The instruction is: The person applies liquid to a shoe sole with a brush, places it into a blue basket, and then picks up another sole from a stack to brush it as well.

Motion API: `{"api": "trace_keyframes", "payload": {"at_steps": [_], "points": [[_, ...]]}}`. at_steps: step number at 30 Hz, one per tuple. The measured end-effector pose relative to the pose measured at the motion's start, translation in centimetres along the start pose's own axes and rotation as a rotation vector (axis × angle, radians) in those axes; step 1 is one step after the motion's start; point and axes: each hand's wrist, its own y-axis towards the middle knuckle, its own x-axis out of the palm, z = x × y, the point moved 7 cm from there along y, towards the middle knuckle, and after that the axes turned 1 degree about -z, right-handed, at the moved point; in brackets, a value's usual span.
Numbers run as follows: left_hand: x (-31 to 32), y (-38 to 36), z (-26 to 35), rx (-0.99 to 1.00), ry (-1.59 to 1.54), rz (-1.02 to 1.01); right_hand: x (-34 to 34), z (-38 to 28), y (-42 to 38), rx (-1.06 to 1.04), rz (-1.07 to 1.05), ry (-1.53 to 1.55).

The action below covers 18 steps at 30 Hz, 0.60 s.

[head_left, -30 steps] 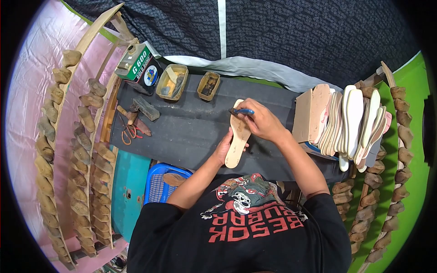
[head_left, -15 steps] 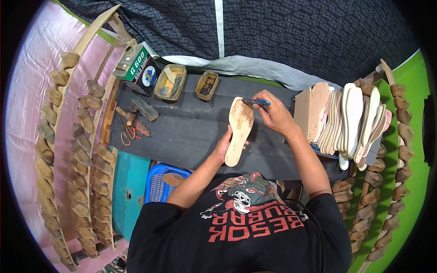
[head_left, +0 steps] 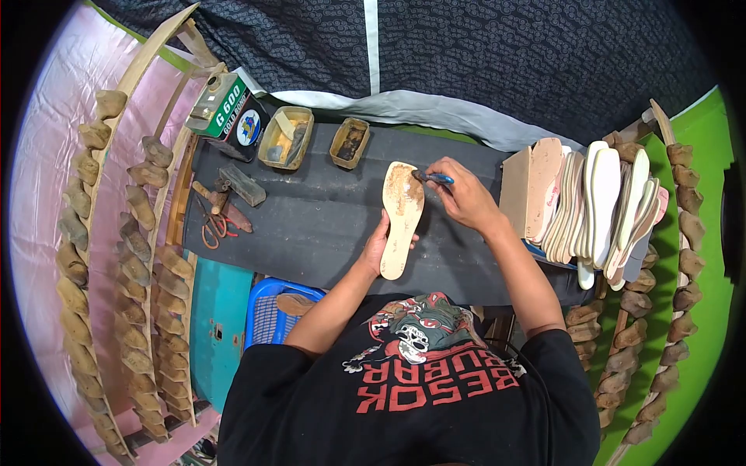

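My left hand (head_left: 378,247) grips a pale insole (head_left: 400,225) near its heel end and holds it above the dark table. Brown, glossy glue covers part of the insole's wide end. In my right hand (head_left: 465,194) is a brush (head_left: 437,178) with a blue handle, pinched between the fingers. Its dark bristles touch the right side of the glued area. At the back of the table, a small tub (head_left: 350,144) holds dark residue.
A larger tub (head_left: 285,140) and a metal glue can (head_left: 230,116) stand at the back left. Scissors (head_left: 215,227) and a dark block (head_left: 242,185) lie at the left. Stacked insoles (head_left: 598,202) fill the right side. Racks of wooden shoe lasts (head_left: 140,264) flank the table. A blue basket (head_left: 266,314) sits near my left arm.
The insole has shifted slightly left and up with my left hand. My right hand has moved the brush a little down the right side of the wide end.
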Motion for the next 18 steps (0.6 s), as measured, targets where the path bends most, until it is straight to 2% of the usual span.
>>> {"api": "trace_keyframes", "payload": {"at_steps": [5,13,18], "points": [[-0.6,0.1,1.3,0.033,-0.009,0.017,1.7,-0.9,0.1,-0.082,-0.046,-0.008],[-2.7,-0.6,2.0,0.052,-0.024,0.019,3.5,2.4,5.0,-0.008,0.036,0.001],[-4.6,-1.6,2.6,0.092,-0.078,0.067,7.1,4.9,10.1,0.048,0.083,0.095]]}}
